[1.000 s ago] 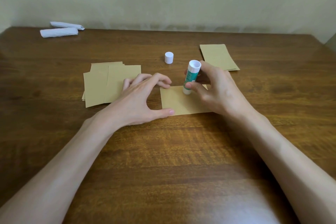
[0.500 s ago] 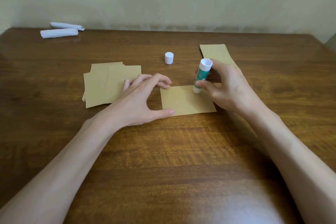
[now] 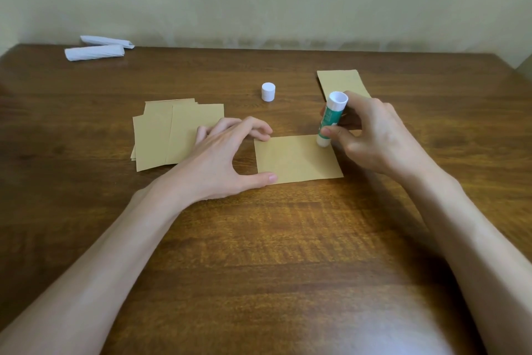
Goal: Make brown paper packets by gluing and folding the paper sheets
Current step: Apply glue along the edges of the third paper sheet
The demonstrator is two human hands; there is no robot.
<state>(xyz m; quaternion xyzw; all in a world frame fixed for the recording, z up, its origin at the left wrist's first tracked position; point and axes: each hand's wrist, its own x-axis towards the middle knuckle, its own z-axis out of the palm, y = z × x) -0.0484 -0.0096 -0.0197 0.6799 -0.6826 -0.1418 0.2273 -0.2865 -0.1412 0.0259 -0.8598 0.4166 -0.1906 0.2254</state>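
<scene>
Head view: my right hand (image 3: pixel 374 135), gripping the glue stick (image 3: pixel 331 121), has slid from mid-edge to the far-right corner of the brown paper sheet (image 3: pixel 296 161) that my spread left hand (image 3: pixel 218 159) pins; stroke probably done.

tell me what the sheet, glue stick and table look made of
The sheet: matte brown paper, likely kraft, thin and flat. The glue stick: smooth white tube with green label, probably plastic. The table: wood or veneer, visible grain, slight gloss.
</scene>
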